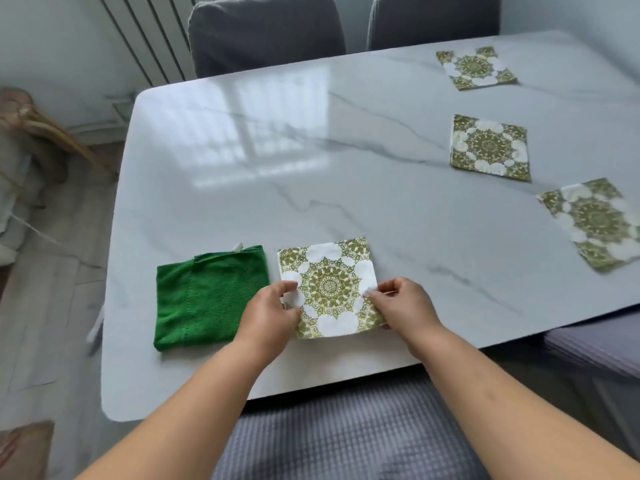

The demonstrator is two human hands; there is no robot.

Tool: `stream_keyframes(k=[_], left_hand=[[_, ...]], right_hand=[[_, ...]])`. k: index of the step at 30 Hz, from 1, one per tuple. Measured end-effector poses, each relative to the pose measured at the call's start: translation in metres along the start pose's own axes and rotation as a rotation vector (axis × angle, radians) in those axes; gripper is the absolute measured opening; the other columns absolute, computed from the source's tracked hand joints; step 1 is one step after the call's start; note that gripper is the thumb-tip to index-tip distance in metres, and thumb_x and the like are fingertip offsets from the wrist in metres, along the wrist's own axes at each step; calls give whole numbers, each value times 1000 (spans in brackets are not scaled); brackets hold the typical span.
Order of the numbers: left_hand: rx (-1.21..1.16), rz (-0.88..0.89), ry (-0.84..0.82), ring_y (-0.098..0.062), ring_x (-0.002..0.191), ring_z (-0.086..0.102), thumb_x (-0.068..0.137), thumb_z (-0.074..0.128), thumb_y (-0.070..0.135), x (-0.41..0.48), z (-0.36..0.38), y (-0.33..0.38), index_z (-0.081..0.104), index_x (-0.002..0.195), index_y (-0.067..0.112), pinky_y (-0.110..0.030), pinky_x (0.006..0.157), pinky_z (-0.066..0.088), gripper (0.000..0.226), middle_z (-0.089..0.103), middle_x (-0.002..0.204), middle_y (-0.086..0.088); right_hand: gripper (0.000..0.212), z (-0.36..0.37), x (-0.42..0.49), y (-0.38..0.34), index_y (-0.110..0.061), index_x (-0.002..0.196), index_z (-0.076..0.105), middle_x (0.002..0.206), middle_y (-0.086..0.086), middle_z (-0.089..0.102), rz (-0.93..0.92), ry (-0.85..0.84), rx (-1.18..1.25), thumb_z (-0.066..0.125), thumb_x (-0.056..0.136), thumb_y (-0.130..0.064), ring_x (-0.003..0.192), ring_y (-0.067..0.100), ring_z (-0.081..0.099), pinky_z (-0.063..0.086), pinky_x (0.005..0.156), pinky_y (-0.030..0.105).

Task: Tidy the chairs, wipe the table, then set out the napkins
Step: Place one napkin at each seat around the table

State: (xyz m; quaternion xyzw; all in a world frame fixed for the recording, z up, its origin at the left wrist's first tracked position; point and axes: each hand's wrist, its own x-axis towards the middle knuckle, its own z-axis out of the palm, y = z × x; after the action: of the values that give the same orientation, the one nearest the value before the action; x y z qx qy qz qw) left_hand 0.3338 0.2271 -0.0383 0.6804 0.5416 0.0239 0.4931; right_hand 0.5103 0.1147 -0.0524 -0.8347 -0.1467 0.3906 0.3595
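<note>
Two pinches | left hand (268,315) fingers (290,287) on napkin (329,287) left edge | right hand (403,306) fingers (375,292), right edge

A glossy white table (311,188), veined in grey like marble, mirrors a bright paned window in its top. Two dark grey upholstered chairs, the left chair (266,32) and the right chair (433,19), stand close against its far side, and a grey waffle-textured seat (346,438) sits under the near edge. Behind them a white ribbed radiator (138,39) lines the pale wall (45,39), and the floor (52,306) is pale marble-look tile.
</note>
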Motion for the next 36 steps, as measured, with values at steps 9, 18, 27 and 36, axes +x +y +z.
stream_keyframes(k=[9, 18, 27, 36], left_hand=[[281, 40, 36, -14, 82, 54, 89, 61, 14, -2, 8, -4, 52, 131, 18, -23, 74, 40, 43, 52, 125, -9], [503, 24, 137, -23, 118, 49, 89, 59, 23, -5, 6, 12, 41, 139, 25, -36, 90, 46, 53, 40, 138, -3], [577, 72, 85, -22, 133, 33, 93, 54, 27, 9, 22, 30, 37, 142, 22, -38, 107, 34, 52, 39, 145, -1], [566, 80, 71, -22, 142, 19, 92, 54, 31, 22, 39, 50, 33, 144, 25, -42, 115, 23, 56, 28, 153, -1]], right_hand=[[15, 3, 8, 12, -21, 86, 64, 81, -5, 68, -55, 30, -194, 69, 85, -35, 80, 18, 67, 54, 74, 33], [20, -12, 12, 4, -20, 100, 62, 85, -9, 64, -105, 32, -360, 67, 86, -34, 84, 14, 64, 46, 71, 24], [7, -24, 27, 4, -24, 86, 64, 84, -9, 70, -85, -76, -461, 69, 80, -24, 83, 12, 66, 54, 76, 28], [17, -67, 72, -19, -18, 97, 65, 88, -6, 64, -180, 154, -281, 63, 87, -31, 85, 14, 61, 42, 72, 23]])
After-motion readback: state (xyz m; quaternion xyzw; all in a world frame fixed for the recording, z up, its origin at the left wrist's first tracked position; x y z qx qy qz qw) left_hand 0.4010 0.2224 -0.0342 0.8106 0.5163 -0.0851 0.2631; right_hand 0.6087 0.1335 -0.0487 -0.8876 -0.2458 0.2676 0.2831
